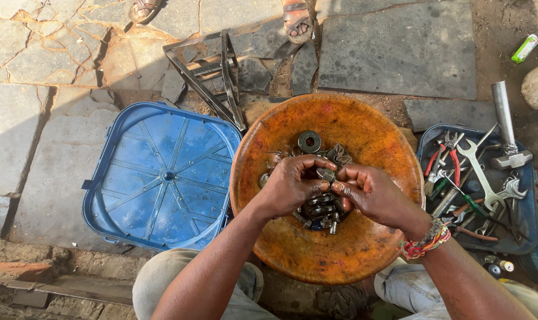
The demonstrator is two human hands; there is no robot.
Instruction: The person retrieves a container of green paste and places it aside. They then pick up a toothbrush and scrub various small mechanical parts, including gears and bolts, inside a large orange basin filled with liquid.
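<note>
Two hands meet over the middle of a round orange bowl [363, 127], both working one small metal nut [326, 174]. Left hand [291, 186] curls in from the left, fingertips pinched on the nut's left side; right hand [372, 192] comes from the right, thumb and forefinger pressed together on its right side. Nut sits held above a pile of dark metal parts [320, 210] heaped at the bowl's centre. One big washer [309, 141] lies flat just beyond the hands, apart from the pile. Bowl's far half is mostly bare, wide rim open all round; near rim sits between the person's knees.

Left of the bowl, a blue square lid [162, 178] lies flat, its right edge touching or just under the bowl rim, cannot tell which. Right of the bowl, a blue tray [526, 225] crammed with wrenches [485, 178] and pliers [449, 151], close against the rim. A hammer [507, 133] rests across the tray's far corner. A dark metal frame [212, 71] lies on the stone paving beyond the bowl. Beaded bracelet [426, 240] on the right wrist. Someone else's sandalled feet [297, 22] stand at the top edge.
</note>
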